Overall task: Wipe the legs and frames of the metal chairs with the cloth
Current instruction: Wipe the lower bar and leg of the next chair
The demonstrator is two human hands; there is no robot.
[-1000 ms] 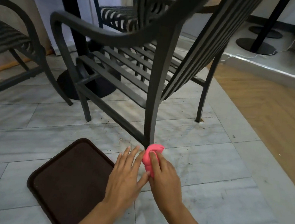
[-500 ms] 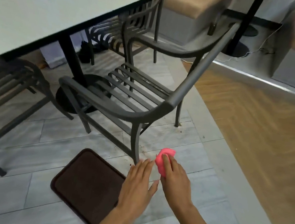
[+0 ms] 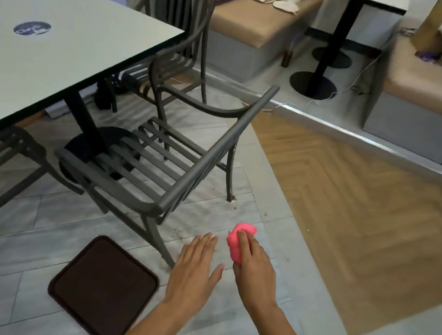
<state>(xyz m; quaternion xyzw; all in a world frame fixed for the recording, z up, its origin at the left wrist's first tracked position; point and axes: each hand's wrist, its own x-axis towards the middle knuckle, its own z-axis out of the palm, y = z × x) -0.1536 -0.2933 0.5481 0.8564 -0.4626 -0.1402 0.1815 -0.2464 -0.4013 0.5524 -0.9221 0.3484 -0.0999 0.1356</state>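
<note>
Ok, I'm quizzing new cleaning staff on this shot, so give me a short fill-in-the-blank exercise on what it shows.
1. The right hand grips a cloth coloured ____.
2. The left hand holds ____.
3. The brown tray lies on the ____.
4. The nearest metal chair has a seat made of ____.

Missing words: pink; nothing; floor; slats

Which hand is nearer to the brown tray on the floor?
Left. The left hand hovers open just right of the tray; the right hand, gripping the pink cloth, is farther right, beyond the left.
</note>
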